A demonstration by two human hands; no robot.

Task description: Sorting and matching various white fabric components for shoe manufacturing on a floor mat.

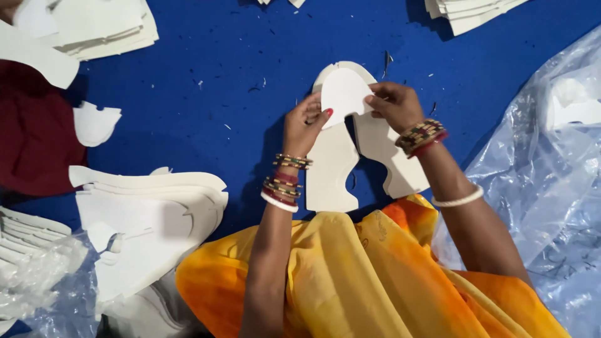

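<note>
The person sits over a blue cloth (206, 75) speckled with small scraps, an orange garment (350, 275) spread across the lap. Both hands meet near the middle of the view. The left hand (303, 125) grips the left edge of a small white rounded piece (343, 94), its fingers curled around the rim and a red-painted nail showing on top. The right hand (394, 105) pinches the same piece at its right edge, thumb and fingertips closed on it. The piece is held just above a larger white U-shaped cutout (338, 169) that lies flat on the cloth, its arched top behind the hands and its two legs running down toward the lap.

Both wrists carry stacks of coloured bangles (285, 181), and a white band sits further up the right forearm.

To the left, a pile of white sheets with cut-out edges (150, 213) rests on the cloth, and a small loose white offcut (94, 124) lies near a dark red cloth (31, 138). Another stack of white sheets (100, 28) sits at the top left corner and one more stack (469, 12) at the top right. Clear plastic sheeting (538, 181) covers the right side, with more crumpled plastic at the lower left.
</note>
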